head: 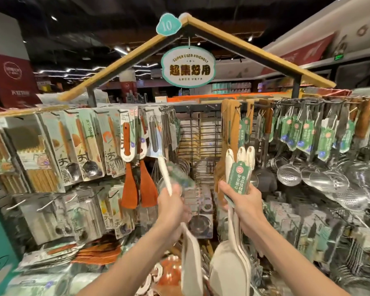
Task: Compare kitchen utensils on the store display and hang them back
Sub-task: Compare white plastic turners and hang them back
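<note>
The black wire display rack under a wooden roof frame carries its stock on hooks. At the left hang carded packs of wooden-handled steel spoons and packs of bamboo chopsticks. Beside them hangs a pair of reddish-brown wooden spatulas, and at the right are rows of shiny steel skimmers and ladles with green tags. An oval teal-edged sign hangs from the roof peak. In front of the rack's middle, both hands are raised, near each other but apart. The left hand has its fingers curled round the middle of a single cream-coloured flat spatula. Its slim handle points up towards the rack, its broad blade hangs below the hand, and a blurred greenish tag sits by the handle. The right hand grips a bundle of cream-coloured spoons and spatulas. Its fingers and thumb are wrapped round the handles and the lower part of a dark green printed tag. The rounded handle ends stand up above the fist and the wide heads hang down below it, off any hook. Motion blur hides the exact lie of the left fingertips.
</note>
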